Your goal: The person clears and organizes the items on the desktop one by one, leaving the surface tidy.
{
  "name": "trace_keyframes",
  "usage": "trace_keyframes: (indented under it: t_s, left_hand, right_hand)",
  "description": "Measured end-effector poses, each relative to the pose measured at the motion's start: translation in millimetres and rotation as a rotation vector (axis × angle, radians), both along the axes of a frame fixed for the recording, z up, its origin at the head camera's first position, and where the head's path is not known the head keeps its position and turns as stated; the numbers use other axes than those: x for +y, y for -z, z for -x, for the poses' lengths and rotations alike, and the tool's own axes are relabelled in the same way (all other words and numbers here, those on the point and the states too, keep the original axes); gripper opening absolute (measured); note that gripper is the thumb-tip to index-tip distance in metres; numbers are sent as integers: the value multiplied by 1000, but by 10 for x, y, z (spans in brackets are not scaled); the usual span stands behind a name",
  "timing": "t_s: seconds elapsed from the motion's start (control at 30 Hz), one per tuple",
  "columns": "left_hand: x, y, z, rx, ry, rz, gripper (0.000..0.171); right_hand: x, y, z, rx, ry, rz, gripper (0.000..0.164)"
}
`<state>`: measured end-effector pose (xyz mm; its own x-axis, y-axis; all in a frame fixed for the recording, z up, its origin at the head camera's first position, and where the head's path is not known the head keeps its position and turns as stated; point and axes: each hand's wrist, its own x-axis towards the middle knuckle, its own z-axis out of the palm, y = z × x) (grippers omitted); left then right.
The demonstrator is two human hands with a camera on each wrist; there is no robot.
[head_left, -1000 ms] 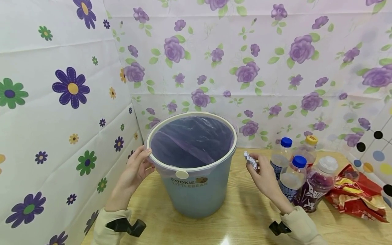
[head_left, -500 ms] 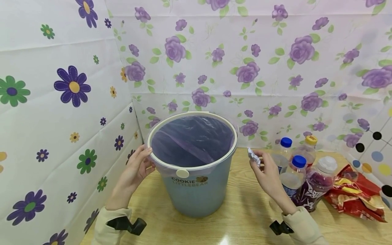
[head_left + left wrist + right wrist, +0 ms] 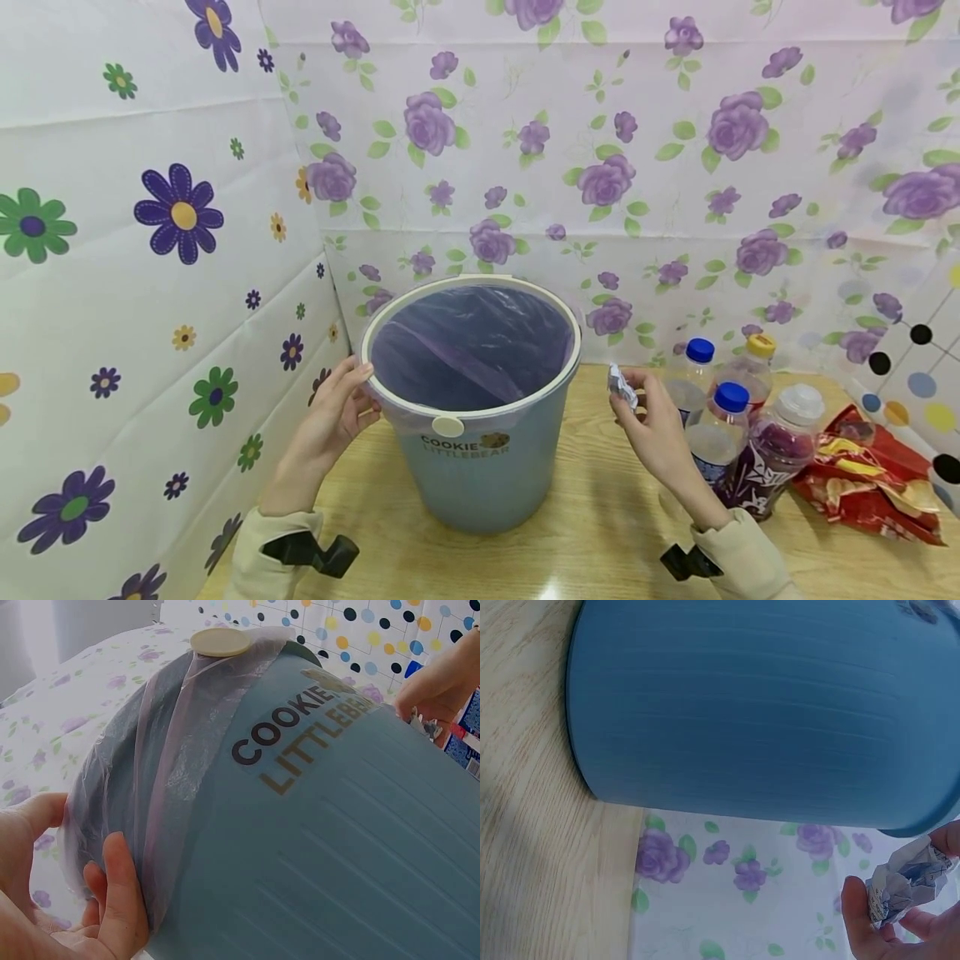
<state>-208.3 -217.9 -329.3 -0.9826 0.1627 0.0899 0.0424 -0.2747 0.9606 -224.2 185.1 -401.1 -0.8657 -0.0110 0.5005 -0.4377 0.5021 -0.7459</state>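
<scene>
A blue trash can [image 3: 487, 483] with a white rim and a clear plastic liner [image 3: 169, 772] stands upright on the wooden table. At its left rim my left hand [image 3: 333, 421] holds on, thumb over the top and fingers against the lined outer wall. Right of the can, my right hand [image 3: 654, 425] pinches a crumpled piece of printed paper [image 3: 909, 879] between thumb and fingers. That hand is apart from the can, just left of the bottles.
Several bottles stand at the right, among them a blue-capped bottle [image 3: 716, 433] and a purple drink bottle [image 3: 772, 454]. A red snack bag [image 3: 870, 483] lies beyond them. Flowered cloth [image 3: 525, 167] hangs behind and on the left.
My right hand has shifted slightly right, away from the can, with the crumpled paper in its fingers. The left hand has stayed on the rim.
</scene>
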Motion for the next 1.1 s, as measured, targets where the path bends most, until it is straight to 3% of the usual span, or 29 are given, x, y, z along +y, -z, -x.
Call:
trace_keyframes:
  t_s: [1.1]
  left_hand:
    - [0,33,11,20,36,-12,20]
  right_hand:
    - [-74,-180,-62,44,-33,-7,31]
